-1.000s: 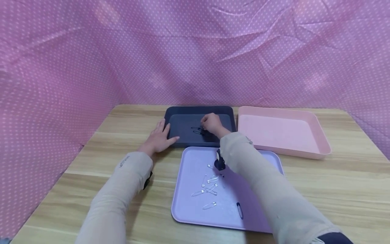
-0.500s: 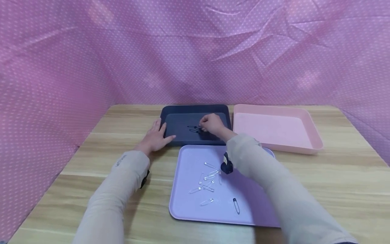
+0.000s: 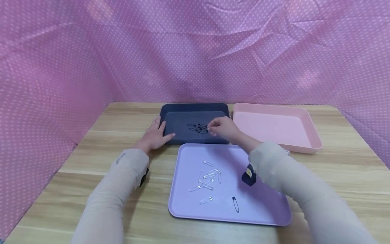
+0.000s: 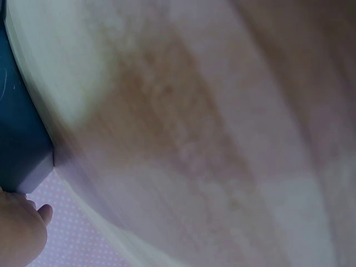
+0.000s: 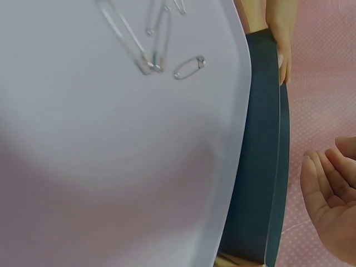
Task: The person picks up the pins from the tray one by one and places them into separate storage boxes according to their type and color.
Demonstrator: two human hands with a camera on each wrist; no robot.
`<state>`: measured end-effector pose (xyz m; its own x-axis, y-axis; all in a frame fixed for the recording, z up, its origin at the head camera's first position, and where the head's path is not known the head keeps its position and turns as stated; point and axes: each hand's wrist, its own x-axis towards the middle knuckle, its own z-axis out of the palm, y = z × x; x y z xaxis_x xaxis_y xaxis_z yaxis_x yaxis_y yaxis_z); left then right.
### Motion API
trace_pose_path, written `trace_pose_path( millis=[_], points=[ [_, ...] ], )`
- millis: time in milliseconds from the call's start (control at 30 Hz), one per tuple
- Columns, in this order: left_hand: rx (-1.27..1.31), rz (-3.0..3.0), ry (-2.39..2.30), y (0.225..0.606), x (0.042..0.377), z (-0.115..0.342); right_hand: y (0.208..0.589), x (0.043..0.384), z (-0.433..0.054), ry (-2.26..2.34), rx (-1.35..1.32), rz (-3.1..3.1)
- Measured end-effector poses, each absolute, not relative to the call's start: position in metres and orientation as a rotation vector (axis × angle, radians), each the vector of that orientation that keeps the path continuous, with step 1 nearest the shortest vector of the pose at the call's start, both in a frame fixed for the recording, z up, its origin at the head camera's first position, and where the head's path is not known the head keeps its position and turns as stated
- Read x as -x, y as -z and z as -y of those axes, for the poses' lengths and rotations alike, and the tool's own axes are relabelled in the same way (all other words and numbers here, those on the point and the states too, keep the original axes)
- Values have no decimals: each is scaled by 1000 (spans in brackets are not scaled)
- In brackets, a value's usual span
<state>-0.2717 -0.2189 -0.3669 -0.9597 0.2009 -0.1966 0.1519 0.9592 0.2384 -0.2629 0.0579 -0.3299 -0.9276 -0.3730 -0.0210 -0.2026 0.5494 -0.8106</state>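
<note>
Several black safety pins (image 3: 201, 128) lie in a loose cluster in the dark blue tray (image 3: 179, 130). My right hand (image 3: 226, 128) hovers over that tray's right part, fingertips just right of the cluster. In the right wrist view, the fingers of this right hand (image 5: 334, 194) are loosely bent, with nothing visible between them and the thumb. My left hand (image 3: 153, 136) lies with spread fingers on the tray's left rim. In front, the lavender tray (image 3: 259, 210) bears several silver safety pins (image 3: 206, 200) and one black safety pin (image 3: 235, 204).
A pink tray (image 3: 268, 127) stands at the back right, beside the dark one. All three trays are on a wooden table (image 3: 91, 162). Behind it hangs a pink dotted cloth (image 3: 195, 51).
My right hand has drawn back to the right from the black safety pins, its fingers now apart from them, uncovering more of the cluster. The left hand keeps its place on the rim.
</note>
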Motion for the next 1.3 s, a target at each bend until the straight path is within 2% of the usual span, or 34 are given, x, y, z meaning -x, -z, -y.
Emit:
trace_pose_path(
  millis=[600, 1300],
  points=[
    [-301, -2928, -320, 365, 270, 219, 335, 205, -93, 1223, 574, -2424],
    [-274, -2902, -325, 365, 272, 219, 360, 162, -123, 906, 1014, -2261]
  ],
)
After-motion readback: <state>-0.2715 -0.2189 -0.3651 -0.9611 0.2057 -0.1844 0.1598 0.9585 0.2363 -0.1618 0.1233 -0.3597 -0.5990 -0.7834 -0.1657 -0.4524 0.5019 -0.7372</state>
